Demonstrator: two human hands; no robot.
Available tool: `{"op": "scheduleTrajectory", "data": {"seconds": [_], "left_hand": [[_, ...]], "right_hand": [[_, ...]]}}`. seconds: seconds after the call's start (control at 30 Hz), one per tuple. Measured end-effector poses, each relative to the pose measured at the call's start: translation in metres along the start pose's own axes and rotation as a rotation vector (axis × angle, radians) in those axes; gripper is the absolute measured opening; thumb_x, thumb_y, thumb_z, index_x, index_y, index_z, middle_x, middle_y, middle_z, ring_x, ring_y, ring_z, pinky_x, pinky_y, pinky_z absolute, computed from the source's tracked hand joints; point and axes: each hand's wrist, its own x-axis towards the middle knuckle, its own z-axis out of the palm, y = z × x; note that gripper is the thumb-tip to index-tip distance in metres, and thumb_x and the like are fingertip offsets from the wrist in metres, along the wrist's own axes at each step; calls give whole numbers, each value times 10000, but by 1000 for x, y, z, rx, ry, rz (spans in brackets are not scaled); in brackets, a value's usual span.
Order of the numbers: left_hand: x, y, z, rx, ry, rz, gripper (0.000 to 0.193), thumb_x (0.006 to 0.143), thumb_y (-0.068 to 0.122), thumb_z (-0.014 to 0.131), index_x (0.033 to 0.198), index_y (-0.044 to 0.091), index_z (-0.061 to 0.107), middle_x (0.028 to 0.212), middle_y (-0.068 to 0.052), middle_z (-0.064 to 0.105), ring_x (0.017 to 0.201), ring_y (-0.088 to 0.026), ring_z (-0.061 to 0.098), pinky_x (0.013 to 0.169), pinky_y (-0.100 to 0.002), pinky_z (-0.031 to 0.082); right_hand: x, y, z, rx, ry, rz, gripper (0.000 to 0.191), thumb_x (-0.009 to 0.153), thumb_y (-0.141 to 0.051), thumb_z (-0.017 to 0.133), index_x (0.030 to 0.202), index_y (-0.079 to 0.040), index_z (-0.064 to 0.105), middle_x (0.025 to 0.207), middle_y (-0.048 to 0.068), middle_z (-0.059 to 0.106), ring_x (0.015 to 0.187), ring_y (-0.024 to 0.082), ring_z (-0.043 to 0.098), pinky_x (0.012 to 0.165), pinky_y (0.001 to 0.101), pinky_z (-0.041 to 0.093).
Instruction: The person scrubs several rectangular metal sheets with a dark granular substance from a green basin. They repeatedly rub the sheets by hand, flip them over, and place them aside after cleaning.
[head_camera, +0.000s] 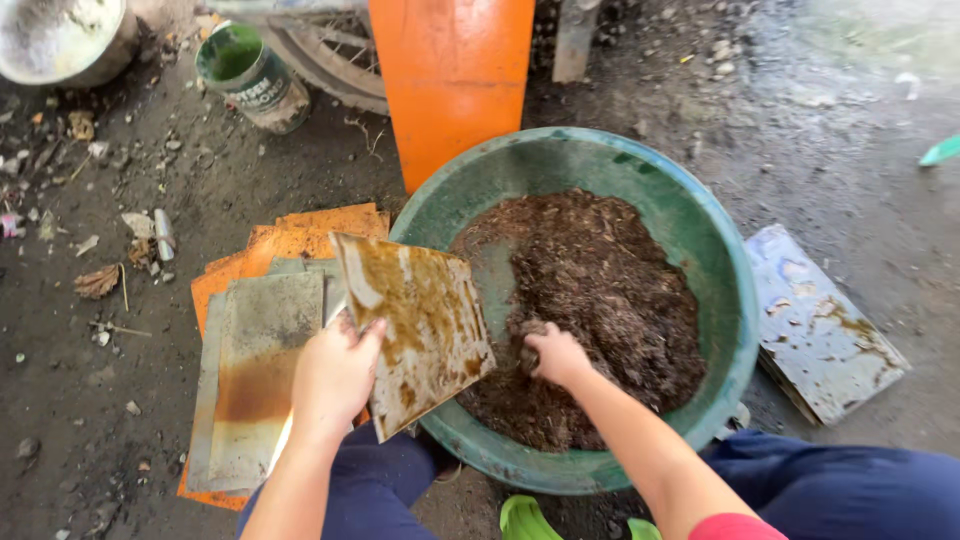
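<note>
My left hand (335, 375) grips the lower edge of a rusty, stained metal sheet (415, 325), tilted over the rim of the green basin (725, 300); my right hand (555, 355) is closed on a clump of the brown, fibrous soil mix (600, 290) inside the basin — I judge I am at the scooping step. The next move calls for bringing the handful onto the sheet without spilling — the sheet must stay steady.

A stained metal sheet (415, 325), grey with rusty brown streaks, is held tilted over the near left rim of a round green basin (725, 300). The basin sits on the floor, holding dark brown, crumbly soil (610, 290), perhaps mixed with husk.
</note>
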Motion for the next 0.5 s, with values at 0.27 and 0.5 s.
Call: {"op": "scheduleTrajectory", "data": {"seconds": [0.27, 0.5], "left_hand": [[-32, 42, 89, -174, -120, 115, 421, 935, 411, 594, 1111, 40, 682, 1011, -230, 731, 1006, -431, 669, 848, -489, 514], [-43, 32, 179, -149, -223, -17, 551, 1002, 505, 426, 1274, 84, 656, 1183, -195, 703, 1124, -407, 643, 969, -497, 478]], "right_hand": [[-44, 66, -115, 404, 246, 154, 913, 717, -376, 914, 1473, -94, 488, 1546, 169, 438, 1384, 342, 479, 1117, 432, 443], [-93, 13, -142, 654, 83, 118, 1098, 704, -507, 846, 1572, -110, 302, 1591, 142, 417, 1452, 289, 446, 1178, 444, 388]]}}
